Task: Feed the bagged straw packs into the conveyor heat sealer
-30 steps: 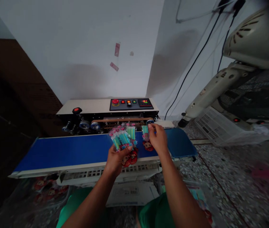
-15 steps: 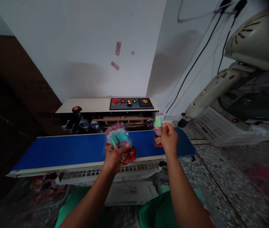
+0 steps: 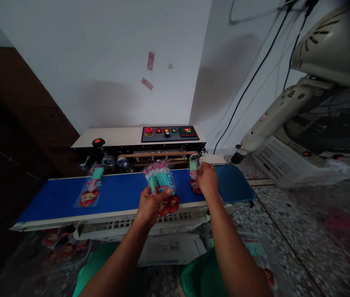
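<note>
My left hand point(image 3: 151, 204) is closed round a fanned stack of clear plastic packets point(image 3: 160, 179), each with turquoise sticks and a red-haired cartoon head, held over the blue conveyor belt point(image 3: 122, 189). In my right hand point(image 3: 207, 177) is a single packet point(image 3: 193, 175) of the same kind, its top edge at the right end of the band sealing machine point(image 3: 109, 138). The fingertips pinch its right side. Another packet point(image 3: 90, 192) lies on the belt at the left, its top by the machine's wheels.
A control panel point(image 3: 170, 133) with a red stop button tops the machine. To the right stand a pale jointed arm point(image 3: 267, 117) and a white plastic basket point(image 3: 273, 163). Tubs of packets point(image 3: 66, 249) sit below at left and right. A cardboard box point(image 3: 171, 249) lies between my knees.
My right hand has moved left with its packet, up to the machine's inlet. A packet has come out on the belt at the left. My left hand has shifted slightly right.
</note>
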Tool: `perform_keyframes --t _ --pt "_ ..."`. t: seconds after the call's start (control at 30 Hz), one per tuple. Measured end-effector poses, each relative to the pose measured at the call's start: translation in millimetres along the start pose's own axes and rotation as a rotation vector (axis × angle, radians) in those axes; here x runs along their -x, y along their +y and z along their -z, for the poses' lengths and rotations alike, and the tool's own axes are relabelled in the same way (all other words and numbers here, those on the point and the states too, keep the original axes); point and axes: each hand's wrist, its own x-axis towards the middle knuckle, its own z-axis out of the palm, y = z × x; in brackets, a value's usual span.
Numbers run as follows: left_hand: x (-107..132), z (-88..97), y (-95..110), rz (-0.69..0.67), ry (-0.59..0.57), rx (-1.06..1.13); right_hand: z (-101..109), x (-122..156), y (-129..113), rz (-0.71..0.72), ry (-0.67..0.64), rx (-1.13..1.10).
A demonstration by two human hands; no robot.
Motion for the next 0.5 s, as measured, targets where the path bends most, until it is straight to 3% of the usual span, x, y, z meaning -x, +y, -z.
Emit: perform_keyframes --t 0.1,0.2,0.27,0.37,0.5 --pt "-0.4 0.3 1.7 -0.016 0.021 0.013 3.4 10.8 -11.6 0.057 0.006 -0.28" --pt "-0.3 -0.3 2.7 -0.027 -0.016 0.023 9.4 26.8 -27.9 0.158 -0.316 -0.736" --pt "0.5 -1.7 3.1 -0.049 -0.031 0.035 11.4 36.1 -38.9 0.249 -0.514 -0.896" --pt "1.8 -4.4 3.3 -0.066 -0.024 0.049 9.8 43.1 -49.7 0.288 -0.497 -0.965" --pt "0.7 -6.1 2.0 -0.082 -0.03 0.078 2.3 44.0 -52.2 0.156 -0.401 -1.101"
